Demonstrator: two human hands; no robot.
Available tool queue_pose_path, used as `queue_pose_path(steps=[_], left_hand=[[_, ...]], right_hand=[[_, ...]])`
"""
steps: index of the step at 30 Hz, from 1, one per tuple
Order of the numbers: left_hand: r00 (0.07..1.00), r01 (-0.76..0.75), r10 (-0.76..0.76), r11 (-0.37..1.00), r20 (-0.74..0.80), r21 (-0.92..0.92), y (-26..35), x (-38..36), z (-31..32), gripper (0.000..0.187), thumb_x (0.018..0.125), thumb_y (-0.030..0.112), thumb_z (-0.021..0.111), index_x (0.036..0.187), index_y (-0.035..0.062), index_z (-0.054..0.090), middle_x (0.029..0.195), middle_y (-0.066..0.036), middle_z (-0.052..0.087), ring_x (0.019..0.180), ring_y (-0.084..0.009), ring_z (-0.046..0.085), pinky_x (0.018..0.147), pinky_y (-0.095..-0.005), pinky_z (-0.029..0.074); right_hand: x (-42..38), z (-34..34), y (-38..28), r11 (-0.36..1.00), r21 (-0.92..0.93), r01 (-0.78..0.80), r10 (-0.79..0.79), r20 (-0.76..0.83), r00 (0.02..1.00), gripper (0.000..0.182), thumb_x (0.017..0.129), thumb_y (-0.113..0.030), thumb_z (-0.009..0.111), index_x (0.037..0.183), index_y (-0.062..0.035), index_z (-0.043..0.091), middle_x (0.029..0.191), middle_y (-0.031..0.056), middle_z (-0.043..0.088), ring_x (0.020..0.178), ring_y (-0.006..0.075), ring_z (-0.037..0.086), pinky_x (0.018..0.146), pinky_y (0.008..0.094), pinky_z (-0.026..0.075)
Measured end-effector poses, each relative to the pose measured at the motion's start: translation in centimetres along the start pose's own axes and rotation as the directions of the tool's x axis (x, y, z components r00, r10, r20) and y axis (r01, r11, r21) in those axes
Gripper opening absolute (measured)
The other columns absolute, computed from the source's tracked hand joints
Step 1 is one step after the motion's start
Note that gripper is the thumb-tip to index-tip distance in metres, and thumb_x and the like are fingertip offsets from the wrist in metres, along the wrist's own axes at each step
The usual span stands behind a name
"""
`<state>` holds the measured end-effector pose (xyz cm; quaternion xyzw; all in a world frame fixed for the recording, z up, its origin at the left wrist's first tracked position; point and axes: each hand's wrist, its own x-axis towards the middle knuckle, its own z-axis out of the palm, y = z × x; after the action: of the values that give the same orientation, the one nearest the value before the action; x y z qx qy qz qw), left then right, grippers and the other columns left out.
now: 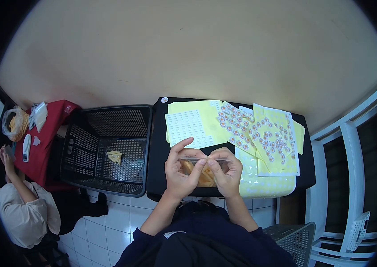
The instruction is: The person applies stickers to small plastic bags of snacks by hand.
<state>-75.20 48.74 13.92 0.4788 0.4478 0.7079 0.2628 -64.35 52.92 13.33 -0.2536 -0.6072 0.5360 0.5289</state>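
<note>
Both of my hands hold a clear plastic bag (206,179) with pale yellow snack pieces inside, in front of my body at the near edge of the black-covered table. My left hand (180,175) pinches the bag's top edge, its index finger raised. Beside it, my right hand (226,174) grips the same edge, and the two thumbs nearly meet in the middle. Just beyond the hands lies a white sheet of small printed labels (186,129). To the right are yellow sheets with round stickers (266,138). The lower part of the bag is partly hidden behind my fingers.
A black plastic crate (108,115) stands left of the table with one filled bag (114,156) in it. Further left, a co-worker (23,209) sits at a red-covered table (48,153). A grey basket (297,242) is on the floor at right, near white metal bars (353,147).
</note>
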Motion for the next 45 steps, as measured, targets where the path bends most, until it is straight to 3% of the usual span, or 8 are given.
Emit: queue_pose_path(steps=[15,18,21,23,29,35,38,45], left_hand=[[0.998,-0.013,0.014,1.0,-0.061,0.007,-0.2,0.1,-0.2,0.042,0.073,-0.004,0.058,0.109,-0.0025,0.038,0.076,-0.009,0.059,0.073,-0.0118,0.057,0.07,-0.0219,0.044],[0.996,-0.023,0.027,0.999,-0.09,0.04,-0.3,0.2,-0.2,0.044,0.073,-0.005,0.058,0.111,-0.0028,0.036,0.077,-0.009,0.058,0.075,-0.012,0.057,0.07,-0.0223,0.044],[0.996,-0.021,0.022,1.0,-0.081,0.02,-0.2,0.1,-0.3,0.053,0.072,-0.005,0.059,0.118,-0.0035,0.033,0.077,-0.009,0.059,0.075,-0.0121,0.058,0.071,-0.0222,0.045],[0.998,0.047,-0.049,0.998,-0.04,-0.041,0.1,0.3,-0.5,0.066,0.071,-0.005,0.06,0.126,-0.0035,0.024,0.077,-0.009,0.059,0.075,-0.0121,0.059,0.072,-0.0226,0.046],[0.994,0.106,-0.104,0.993,0.033,-0.056,0.2,0.5,-0.5,0.076,0.07,-0.005,0.06,0.131,-0.0023,0.015,0.076,-0.009,0.06,0.075,-0.0127,0.059,0.073,-0.0241,0.047],[1.0,0.016,-0.016,1.0,-0.026,0.003,-0.5,0.4,0.2,0.067,0.072,-0.006,0.059,0.128,-0.0032,0.021,0.077,-0.009,0.06,0.076,-0.0133,0.059,0.074,-0.0242,0.046],[0.999,0.023,-0.024,1.0,-0.037,-0.017,-0.5,0.3,0.5,0.063,0.073,-0.006,0.059,0.126,-0.0037,0.024,0.078,-0.01,0.06,0.078,-0.0134,0.059,0.074,-0.0241,0.046],[0.998,0.053,-0.054,0.998,-0.022,-0.044,-0.4,0.4,1.7,0.061,0.072,-0.004,0.06,0.123,-0.0053,0.026,0.076,-0.007,0.059,0.074,-0.0099,0.056,0.071,-0.0206,0.044]], right_hand=[[0.0,1.0,0.5,0.999,-0.035,0.001,-0.001,-0.011,1.0,0.004,0.078,-0.002,0.056,0.08,-0.0006,0.053,0.08,0.0056,0.052,0.074,0.0098,0.049,0.067,0.022,0.039],[0.1,1.5,0.6,0.999,0.036,0.007,-0.003,-0.089,0.996,0.007,0.077,-0.005,0.057,0.079,-0.0003,0.053,0.08,0.0064,0.054,0.072,0.0107,0.051,0.066,0.0218,0.041],[-0.1,1.0,0.8,0.995,0.101,-0.014,0.019,-0.054,0.998,0.007,0.079,-0.007,0.055,0.08,-0.0004,0.052,0.081,0.0069,0.053,0.073,0.0114,0.05,0.067,0.0224,0.04],[-0.1,0.8,0.8,0.999,0.02,0.024,-0.024,-0.038,0.999,0.008,0.078,-0.007,0.055,0.079,0.0,0.052,0.08,0.0072,0.053,0.074,0.0123,0.049,0.069,0.0236,0.039],[-0.2,0.0,1.2,0.995,-0.065,0.07,-0.068,0.038,0.997,0.006,0.081,-0.004,0.052,0.084,-0.0004,0.049,0.083,0.0064,0.049,0.079,0.0118,0.049,0.073,0.0238,0.039],[-0.2,0.9,0.3,0.989,0.147,-0.004,0.015,-0.072,0.997,0.009,0.081,-0.007,0.053,0.085,0.0008,0.051,0.084,0.0072,0.053,0.079,0.011,0.05,0.073,0.0236,0.04],[-0.2,0.7,0.9,0.987,0.145,0.067,-0.051,-0.107,0.993,0.009,0.082,-0.006,0.053,0.087,0.0011,0.05,0.086,0.007,0.053,0.079,0.0101,0.05,0.072,0.0228,0.04],[-0.6,-0.3,0.5,0.998,0.063,0.022,-0.013,-0.141,0.99,0.006,0.083,-0.006,0.052,0.086,-0.0012,0.049,0.084,0.0073,0.052,0.078,0.0101,0.049,0.071,0.0217,0.039]])
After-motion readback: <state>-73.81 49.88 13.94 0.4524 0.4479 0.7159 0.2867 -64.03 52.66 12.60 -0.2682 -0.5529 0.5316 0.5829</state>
